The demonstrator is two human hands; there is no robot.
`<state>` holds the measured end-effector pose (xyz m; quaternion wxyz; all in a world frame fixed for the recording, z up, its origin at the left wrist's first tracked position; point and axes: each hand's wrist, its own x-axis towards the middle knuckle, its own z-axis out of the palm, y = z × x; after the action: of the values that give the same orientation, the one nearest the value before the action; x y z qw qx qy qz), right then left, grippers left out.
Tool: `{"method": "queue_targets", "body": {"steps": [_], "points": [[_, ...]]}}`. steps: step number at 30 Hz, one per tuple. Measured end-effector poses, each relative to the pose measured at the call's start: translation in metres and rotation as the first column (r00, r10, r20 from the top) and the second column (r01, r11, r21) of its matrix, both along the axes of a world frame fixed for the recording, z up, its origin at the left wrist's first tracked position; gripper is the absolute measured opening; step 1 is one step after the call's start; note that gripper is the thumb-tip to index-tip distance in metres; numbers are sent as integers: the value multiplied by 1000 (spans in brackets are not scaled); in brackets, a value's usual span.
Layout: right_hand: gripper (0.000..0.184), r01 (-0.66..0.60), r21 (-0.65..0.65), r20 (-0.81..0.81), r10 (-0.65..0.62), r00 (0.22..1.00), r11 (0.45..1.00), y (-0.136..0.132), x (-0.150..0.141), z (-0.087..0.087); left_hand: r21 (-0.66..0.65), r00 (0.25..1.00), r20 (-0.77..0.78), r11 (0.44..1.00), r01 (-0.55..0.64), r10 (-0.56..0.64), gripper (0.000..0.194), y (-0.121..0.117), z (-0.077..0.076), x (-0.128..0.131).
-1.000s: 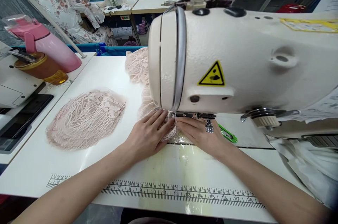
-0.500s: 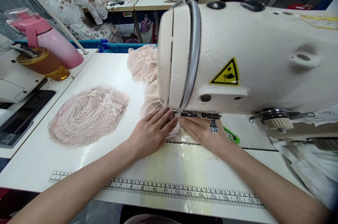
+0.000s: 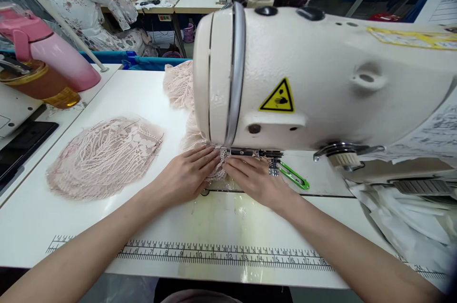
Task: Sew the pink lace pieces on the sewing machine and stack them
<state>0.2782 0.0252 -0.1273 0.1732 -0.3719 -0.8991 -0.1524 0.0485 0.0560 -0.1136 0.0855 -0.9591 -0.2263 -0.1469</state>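
Pale pink lace fabric [image 3: 218, 173] lies under the head of a white sewing machine [image 3: 307, 69], with more of it bunched behind the needle area. My left hand [image 3: 187, 169] rests flat on the lace left of the presser foot, fingers stretched out and side by side. From the right, my right hand [image 3: 252, 176] reaches under the machine head. Its fingers are extended and lie against the lace's right edge; its thumb is hidden. The needle itself cannot be made out. Green-handled thread snips [image 3: 294, 176] lie just beyond my right hand.
A flat stack of pink lace pieces [image 3: 105, 157] lies on the left of the white table [image 3: 143, 227]. A printed ruler [image 3: 228, 255] runs along the front edge. A pink bottle [image 3: 57, 55] and amber cup [image 3: 43, 84] stand at left. White cloth [image 3: 403, 212] lies right; a person [image 3: 89, 7] sits beyond.
The view has shifted, so most things appear farther left. My right hand has drawn slightly toward me from under the machine head, showing more fingers and more of the snips. My left hand stays on the lace.
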Motion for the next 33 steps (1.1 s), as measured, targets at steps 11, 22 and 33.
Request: {"method": "queue_targets", "body": {"steps": [11,22,33], "points": [[23,-49,99,-127,61,990,994,-3,-10,-6,-29,999,9,999,-31,31,37,-1,-1,2],[24,-92,95,-126,104,987,991,-2,-10,-2,-1,997,25,998,-70,70,35,-4,-8,5],[23,-98,37,-167,102,981,995,-2,-8,-8,28,996,8,996,-87,87,36,-7,-7,7]]}}
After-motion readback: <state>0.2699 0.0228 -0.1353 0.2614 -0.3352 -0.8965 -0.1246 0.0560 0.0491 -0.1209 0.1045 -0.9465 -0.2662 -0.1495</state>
